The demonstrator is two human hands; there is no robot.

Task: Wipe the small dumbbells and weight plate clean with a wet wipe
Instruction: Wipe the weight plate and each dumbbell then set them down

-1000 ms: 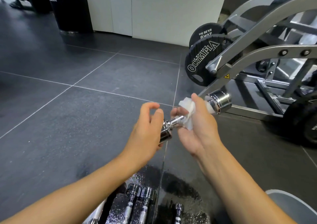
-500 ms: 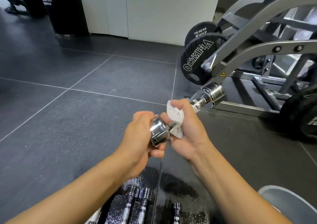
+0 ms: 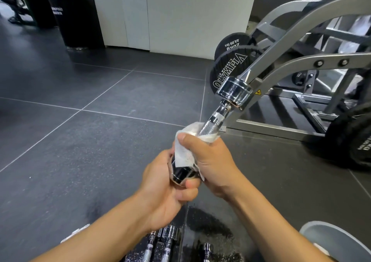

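A small chrome dumbbell (image 3: 230,99) is held up in the air, tilted with its far head toward the upper right. My left hand (image 3: 164,183) grips its near head from below. My right hand (image 3: 212,161) is closed around the handle with a white wet wipe (image 3: 184,153) wrapped between palm and metal. More chrome dumbbells (image 3: 166,239) lie on the floor under my forearms. Black Olympia weight plates (image 3: 226,68) hang on the grey machine to the right.
A grey steel machine frame (image 3: 301,30) fills the right side, with a large black plate (image 3: 353,141) low at its edge. A white cabinet (image 3: 176,14) and a black bin (image 3: 74,14) stand at the back. A grey rounded object (image 3: 333,239) sits bottom right.
My left hand closed on the near head. The right hand slid with the wipe down the handle toward me, leaving the far part of the handle bare. The dumbbell tilted more steeply.
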